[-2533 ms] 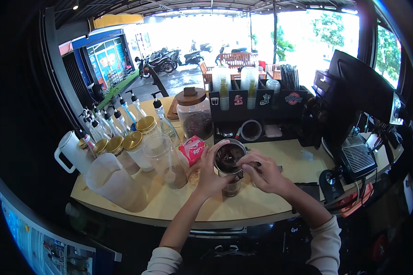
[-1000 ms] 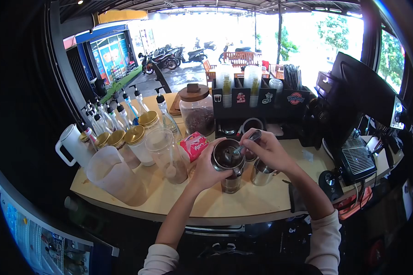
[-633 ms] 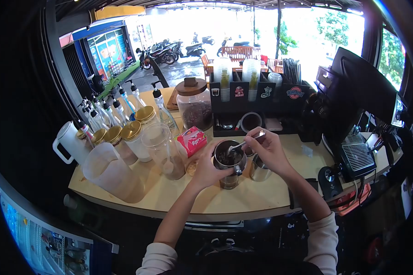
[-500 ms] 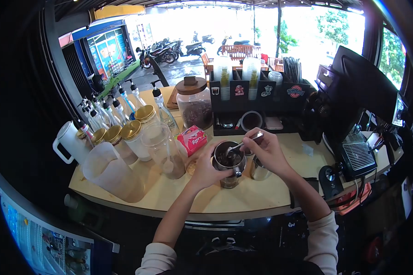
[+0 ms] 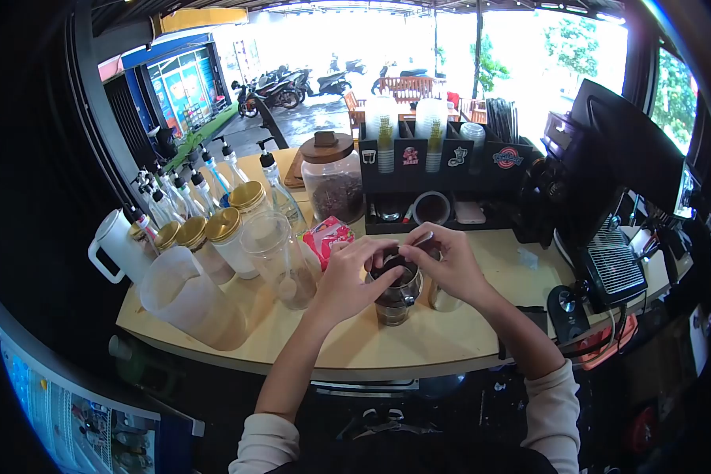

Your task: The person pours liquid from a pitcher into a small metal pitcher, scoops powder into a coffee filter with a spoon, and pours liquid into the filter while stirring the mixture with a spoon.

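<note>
A metal cup [image 5: 407, 294] with dark contents stands on top of a clear glass [image 5: 392, 314] on the light counter. Over the cup's rim, my left hand [image 5: 357, 276] has its fingers curled and closed; what they hold, if anything, is hidden. My right hand [image 5: 448, 262] pinches the handle of a spoon [image 5: 423, 238] above the cup, and the fingertips of both hands nearly meet. Behind my right hand a second metal cup [image 5: 444, 299] is partly hidden. A pink packet [image 5: 326, 239] lies just beyond my left hand.
Left on the counter [image 5: 292, 347] are a frosted pitcher [image 5: 189, 296], a clear container [image 5: 280, 261], gold-lidded jars [image 5: 223, 227] and pump bottles [image 5: 280, 189]. Behind stand a wooden-lidded jar [image 5: 332, 186] and a black cup organizer [image 5: 450, 178]. A black monitor [image 5: 628, 142] rises at right.
My left hand has moved from the metal cup's side up over its rim. My right hand has shifted slightly left, toward my left hand, with the spoon raised.
</note>
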The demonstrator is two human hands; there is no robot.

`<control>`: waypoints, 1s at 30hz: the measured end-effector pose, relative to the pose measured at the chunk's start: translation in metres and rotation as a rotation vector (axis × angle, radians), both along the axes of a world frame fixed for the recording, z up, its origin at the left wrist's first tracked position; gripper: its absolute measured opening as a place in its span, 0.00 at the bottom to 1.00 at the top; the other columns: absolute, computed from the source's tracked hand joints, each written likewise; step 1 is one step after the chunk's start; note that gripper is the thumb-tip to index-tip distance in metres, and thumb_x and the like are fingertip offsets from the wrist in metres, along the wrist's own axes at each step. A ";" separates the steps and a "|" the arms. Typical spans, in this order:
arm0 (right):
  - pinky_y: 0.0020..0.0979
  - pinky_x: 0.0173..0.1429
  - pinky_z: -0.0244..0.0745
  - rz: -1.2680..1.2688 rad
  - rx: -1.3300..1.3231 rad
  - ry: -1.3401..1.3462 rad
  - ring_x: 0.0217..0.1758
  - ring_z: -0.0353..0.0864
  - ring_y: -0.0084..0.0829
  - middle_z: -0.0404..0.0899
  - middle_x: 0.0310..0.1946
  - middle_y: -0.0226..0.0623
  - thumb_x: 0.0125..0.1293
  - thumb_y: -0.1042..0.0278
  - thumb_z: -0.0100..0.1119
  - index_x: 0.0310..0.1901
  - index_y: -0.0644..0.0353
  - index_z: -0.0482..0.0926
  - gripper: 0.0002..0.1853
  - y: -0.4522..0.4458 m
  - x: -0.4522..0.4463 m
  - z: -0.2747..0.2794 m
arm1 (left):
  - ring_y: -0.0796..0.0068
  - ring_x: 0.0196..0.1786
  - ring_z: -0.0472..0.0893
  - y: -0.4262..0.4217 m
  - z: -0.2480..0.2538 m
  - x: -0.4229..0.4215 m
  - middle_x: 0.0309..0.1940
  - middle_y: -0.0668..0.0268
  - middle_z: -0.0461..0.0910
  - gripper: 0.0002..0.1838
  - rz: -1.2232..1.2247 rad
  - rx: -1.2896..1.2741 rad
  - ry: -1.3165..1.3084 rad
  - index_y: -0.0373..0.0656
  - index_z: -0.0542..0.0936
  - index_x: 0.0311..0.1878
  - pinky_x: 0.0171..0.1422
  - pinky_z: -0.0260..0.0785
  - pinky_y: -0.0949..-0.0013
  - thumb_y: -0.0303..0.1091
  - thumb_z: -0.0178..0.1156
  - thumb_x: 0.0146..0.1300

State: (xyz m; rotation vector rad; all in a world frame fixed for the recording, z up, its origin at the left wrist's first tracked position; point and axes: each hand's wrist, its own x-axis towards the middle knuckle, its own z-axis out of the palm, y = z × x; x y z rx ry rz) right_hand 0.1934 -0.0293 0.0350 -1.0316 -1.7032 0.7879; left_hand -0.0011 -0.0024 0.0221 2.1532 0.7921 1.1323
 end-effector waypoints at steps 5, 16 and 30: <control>0.19 0.37 0.69 0.028 0.141 0.028 0.32 0.73 0.12 0.79 0.30 0.28 0.61 0.71 0.65 0.44 0.63 0.79 0.11 0.002 0.016 -0.004 | 0.67 0.34 0.78 0.004 0.001 0.015 0.32 0.65 0.80 0.08 0.190 0.509 0.229 0.42 0.81 0.38 0.51 0.60 0.64 0.35 0.62 0.61; 0.32 0.43 0.74 -0.434 -0.074 -0.289 0.38 0.78 0.27 0.79 0.34 0.41 0.71 0.64 0.51 0.40 0.69 0.76 0.13 -0.012 0.126 -0.130 | 0.67 0.26 0.76 0.009 0.002 0.004 0.21 0.66 0.78 0.06 0.303 0.492 0.084 0.41 0.79 0.33 0.52 0.60 0.63 0.33 0.60 0.62; 0.20 0.40 0.63 -0.239 -0.072 0.309 0.32 0.66 0.15 0.69 0.27 0.23 0.74 0.65 0.47 0.34 0.59 0.70 0.11 -0.006 0.112 -0.136 | 0.67 0.29 0.79 0.002 -0.002 -0.012 0.23 0.61 0.81 0.06 0.394 0.216 -0.211 0.38 0.78 0.37 0.45 0.67 0.64 0.30 0.56 0.66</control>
